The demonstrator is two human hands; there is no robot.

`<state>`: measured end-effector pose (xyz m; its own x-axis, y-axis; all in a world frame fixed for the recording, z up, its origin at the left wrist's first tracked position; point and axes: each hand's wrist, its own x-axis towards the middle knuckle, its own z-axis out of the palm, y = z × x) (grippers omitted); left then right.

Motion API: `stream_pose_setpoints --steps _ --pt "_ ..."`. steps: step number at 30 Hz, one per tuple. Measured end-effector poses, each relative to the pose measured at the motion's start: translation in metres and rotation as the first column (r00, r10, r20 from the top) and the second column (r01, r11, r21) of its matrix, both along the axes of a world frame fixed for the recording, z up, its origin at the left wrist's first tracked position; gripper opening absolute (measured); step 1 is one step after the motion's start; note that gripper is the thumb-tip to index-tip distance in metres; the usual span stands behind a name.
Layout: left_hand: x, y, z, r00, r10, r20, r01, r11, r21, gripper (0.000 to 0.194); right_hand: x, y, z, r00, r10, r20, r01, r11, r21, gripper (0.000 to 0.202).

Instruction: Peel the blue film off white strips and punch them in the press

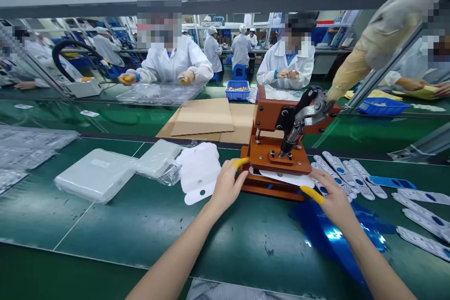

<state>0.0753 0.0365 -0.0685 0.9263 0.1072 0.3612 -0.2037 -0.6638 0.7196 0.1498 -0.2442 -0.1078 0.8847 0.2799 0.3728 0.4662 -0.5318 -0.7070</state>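
A brown-orange toggle press (281, 152) stands on the green bench in front of me. A long white piece (290, 178) with rounded ends lies between its upper and lower plates. My left hand (228, 182) is at the press's left side, thumb and fingers apart, its yellow-capped index finger touching the edge. At the right end of the white piece is my right hand (332, 197), with fingers stretched out and a yellow cap on the thumb. Its fingertips touch that end without visibly wrapping it. A stack of white pieces (200, 171) lies beside my left hand.
Several printed white strips (346, 176) and a blue glossy film (337, 234) lie to the right. Plastic-wrapped packs (96, 176) are on the left. Cardboard sheets (204, 117) lie behind the press. A gloved-looking padded lever (376, 33) rises at upper right. Co-workers sit opposite.
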Motion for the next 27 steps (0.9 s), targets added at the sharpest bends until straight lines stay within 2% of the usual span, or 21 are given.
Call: stream_pose_setpoints --steps 2,5,10,12,15,17,19,21,23,25,27 --pt "0.003 0.000 -0.006 0.999 -0.045 0.013 0.044 0.999 0.014 0.030 0.009 0.010 -0.001 1.000 0.015 -0.005 -0.015 1.000 0.000 0.052" --pt "0.004 -0.002 -0.013 0.999 -0.049 0.014 0.049 0.999 -0.010 0.030 0.013 0.023 0.002 0.999 0.054 -0.002 -0.054 0.998 -0.041 0.049" --pt "0.004 -0.002 -0.021 0.998 -0.058 0.027 0.059 0.998 -0.028 0.030 0.014 0.029 0.007 0.998 0.060 0.012 -0.059 0.996 -0.063 0.050" --pt "0.004 -0.002 -0.022 0.996 -0.059 0.061 0.059 0.998 0.005 0.028 0.016 0.029 0.008 0.998 0.064 -0.011 -0.065 0.996 -0.067 0.049" --pt "0.005 -0.001 -0.023 0.990 -0.061 0.126 0.043 0.989 0.144 0.023 0.018 0.028 0.007 0.998 0.067 -0.012 -0.068 0.995 -0.072 0.047" --pt "0.006 0.000 -0.024 0.985 -0.064 0.159 0.024 0.970 0.244 0.021 0.013 0.024 0.001 0.995 0.057 0.077 -0.053 0.997 -0.065 0.040" --pt "0.007 0.000 -0.026 0.981 -0.061 0.185 0.006 0.958 0.288 0.020 0.006 0.018 -0.009 0.971 0.051 0.233 -0.035 0.997 -0.074 0.029" --pt "0.006 0.001 -0.028 0.976 -0.065 0.209 0.006 0.962 0.271 0.020 0.000 0.011 -0.020 0.932 0.053 0.360 -0.015 0.994 -0.107 0.023" --pt "0.004 0.002 -0.031 0.970 -0.063 0.235 0.014 0.979 0.205 0.020 0.000 0.006 -0.023 0.923 0.068 0.377 -0.018 0.991 -0.134 0.023" --pt "0.002 0.006 -0.033 0.963 -0.012 0.269 -0.014 0.995 0.097 0.023 0.005 0.005 -0.007 0.950 0.047 0.308 -0.022 0.996 -0.084 0.024" --pt "0.000 0.013 -0.034 0.946 0.108 0.306 -0.104 0.994 -0.030 0.026 0.010 0.012 0.033 0.962 -0.048 0.268 0.024 0.995 0.092 0.023"
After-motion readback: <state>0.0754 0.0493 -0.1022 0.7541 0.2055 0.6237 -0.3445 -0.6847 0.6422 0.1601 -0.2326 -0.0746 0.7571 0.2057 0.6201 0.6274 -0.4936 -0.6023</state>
